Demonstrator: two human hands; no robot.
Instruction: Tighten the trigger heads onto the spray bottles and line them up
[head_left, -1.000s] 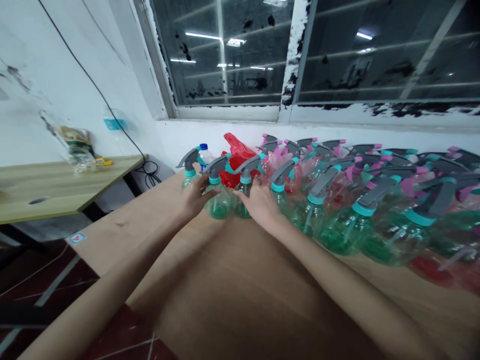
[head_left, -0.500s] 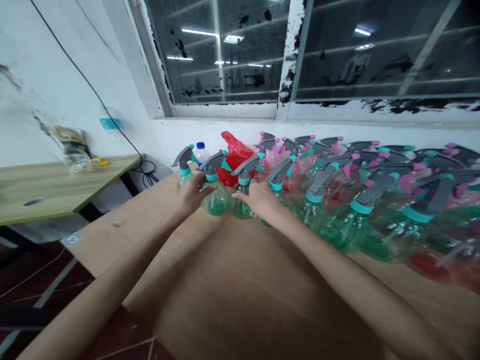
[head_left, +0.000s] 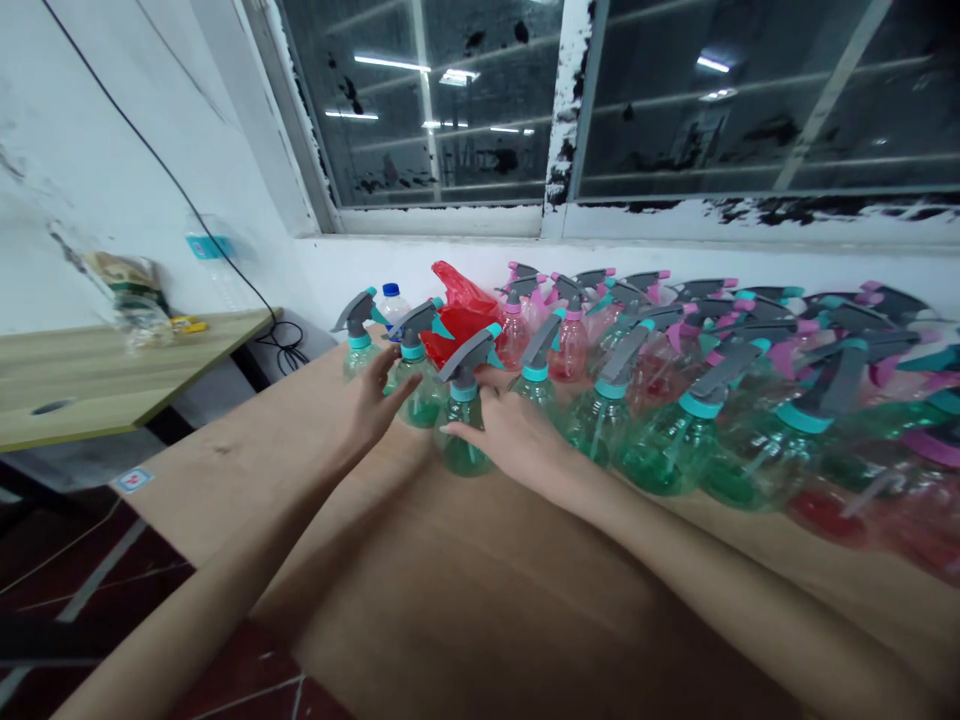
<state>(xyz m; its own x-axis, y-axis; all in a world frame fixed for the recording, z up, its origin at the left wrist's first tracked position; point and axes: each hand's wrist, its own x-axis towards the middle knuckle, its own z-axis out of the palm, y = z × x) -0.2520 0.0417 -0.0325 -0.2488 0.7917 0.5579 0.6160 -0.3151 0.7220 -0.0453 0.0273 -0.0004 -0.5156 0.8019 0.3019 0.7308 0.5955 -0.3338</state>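
My right hand (head_left: 517, 425) grips a clear spray bottle (head_left: 463, 455) with a green base, a teal collar and a grey trigger head. The thumb lies across its near side, while the other fingers are mostly hidden behind it. My left hand (head_left: 373, 400) is open, thumb and fingers apart, beside a second green spray bottle (head_left: 421, 402); whether it touches that bottle I cannot tell. Another green spray bottle (head_left: 360, 358) stands upright just beyond the left fingers. To the right of my right hand is one more green spray bottle (head_left: 535, 388).
Rows of green and pink spray bottles (head_left: 671, 455) crowd the right of the wooden table (head_left: 420, 590). Behind my hands are a red plastic bag (head_left: 466, 300) and a blue-capped bottle (head_left: 392, 305). A side desk (head_left: 112, 375) and dangling cable (head_left: 154, 150) are at left.
My right hand has brought its spray bottle nearer to me and out of line with its neighbours. My left hand has stayed near the second bottle. The view has shifted slightly.
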